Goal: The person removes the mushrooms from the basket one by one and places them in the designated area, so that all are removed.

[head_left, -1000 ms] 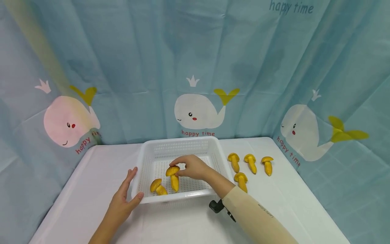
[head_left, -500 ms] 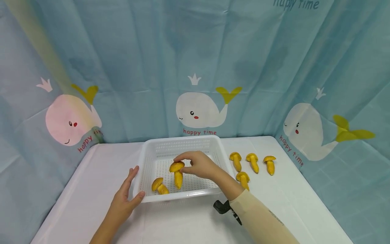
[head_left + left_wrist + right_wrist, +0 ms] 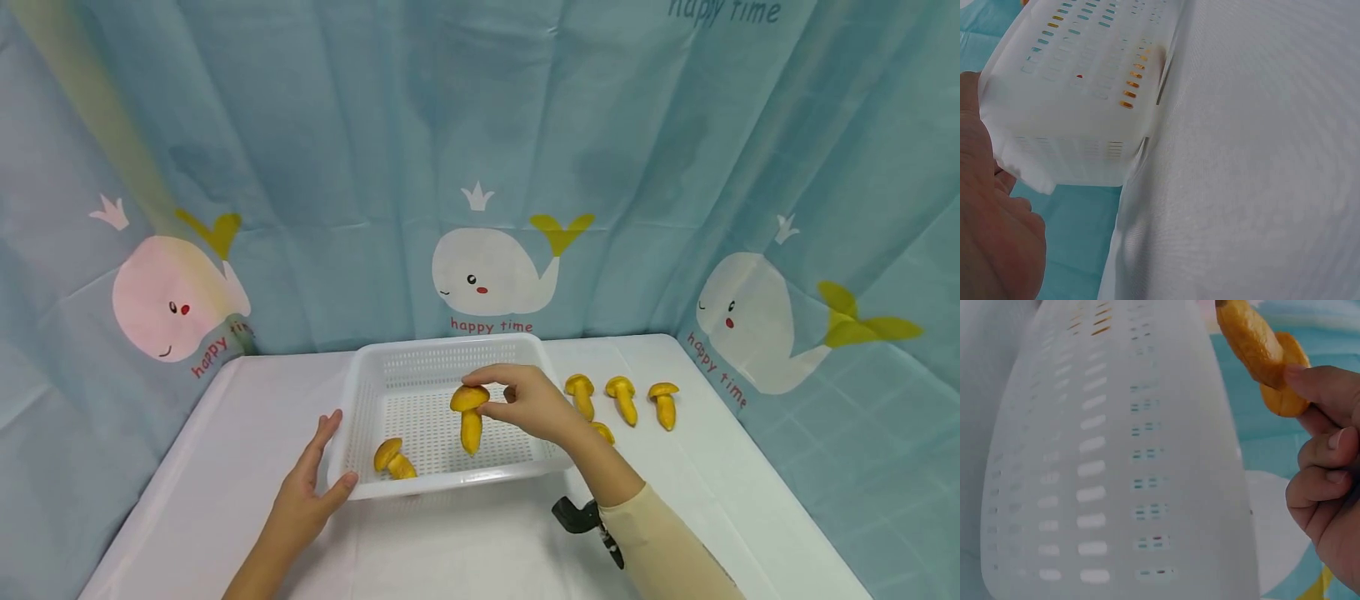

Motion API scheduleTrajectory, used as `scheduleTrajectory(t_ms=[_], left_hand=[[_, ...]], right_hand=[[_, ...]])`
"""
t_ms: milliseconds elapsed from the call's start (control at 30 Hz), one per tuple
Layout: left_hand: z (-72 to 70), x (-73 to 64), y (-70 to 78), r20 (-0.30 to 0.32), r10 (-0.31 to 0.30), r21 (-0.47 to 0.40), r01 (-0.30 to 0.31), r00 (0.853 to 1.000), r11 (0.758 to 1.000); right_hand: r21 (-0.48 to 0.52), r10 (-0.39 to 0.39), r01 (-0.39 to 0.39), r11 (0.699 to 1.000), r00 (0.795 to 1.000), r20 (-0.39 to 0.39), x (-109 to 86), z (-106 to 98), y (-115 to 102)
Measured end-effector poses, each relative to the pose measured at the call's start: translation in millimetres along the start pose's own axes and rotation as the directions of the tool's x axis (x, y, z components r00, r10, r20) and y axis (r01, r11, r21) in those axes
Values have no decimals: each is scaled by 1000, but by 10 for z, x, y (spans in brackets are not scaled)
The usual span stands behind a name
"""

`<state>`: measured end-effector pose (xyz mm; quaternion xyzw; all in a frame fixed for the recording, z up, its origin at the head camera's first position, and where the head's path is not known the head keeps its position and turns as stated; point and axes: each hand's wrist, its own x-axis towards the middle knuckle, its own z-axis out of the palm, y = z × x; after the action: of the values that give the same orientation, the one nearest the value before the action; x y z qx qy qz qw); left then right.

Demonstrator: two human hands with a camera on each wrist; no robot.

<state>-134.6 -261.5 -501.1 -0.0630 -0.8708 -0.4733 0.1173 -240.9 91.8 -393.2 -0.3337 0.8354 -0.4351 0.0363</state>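
My right hand (image 3: 528,402) pinches a yellow mushroom (image 3: 470,421) by its cap between thumb and fingers, stem hanging down, over the white plastic basket (image 3: 480,478). In the right wrist view, the same mushroom (image 3: 1250,344) shows beside the basket wall (image 3: 1197,487). A second mushroom (image 3: 395,458) lies in the basket's front left part. My left hand (image 3: 303,483) rests at the basket's left front corner, its fingers fairly straight along the side and its thumb at the rim. The left wrist view has part of that hand (image 3: 997,219) against the basket (image 3: 1079,112).
To the basket's right, several more mushrooms lie on the white table (image 3: 720,475), one of them (image 3: 663,406) farthest right; my right forearm partly covers the nearest one (image 3: 603,432). A blue curtain (image 3: 360,167) with printed whales encloses the table behind and at the sides.
My right hand has moved right and slightly up with the mushroom, from near the other mushroom toward the basket's middle right. My left hand has stayed at the corner.
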Motion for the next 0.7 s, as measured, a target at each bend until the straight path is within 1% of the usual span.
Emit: scheduleTrajectory(t_ms=[100, 233, 400, 467, 700], left_hand=[[4, -7, -14, 3, -11, -14, 11, 1000, 1000], [7, -6, -21, 0, 0, -13, 0, 1000, 1000], [2, -6, -15, -6, 21, -2, -21, 1000, 1000], [-3, -4, -13, -3, 14, -3, -14, 1000, 1000], [-10, -2, -3, 10, -22, -32, 22, 1000, 999]], right_hand=[[23, -12, 13, 1000, 999, -31, -93, -63, 4], [41, -24, 27, 999, 998, -66, -219, -158, 12], [13, -31, 33, 999, 993, -115, -374, -261, 57], [4, -34, 35, 999, 990, -135, -432, -294, 84], [41, -48, 56, 998, 983, -176, -676, -427, 192]])
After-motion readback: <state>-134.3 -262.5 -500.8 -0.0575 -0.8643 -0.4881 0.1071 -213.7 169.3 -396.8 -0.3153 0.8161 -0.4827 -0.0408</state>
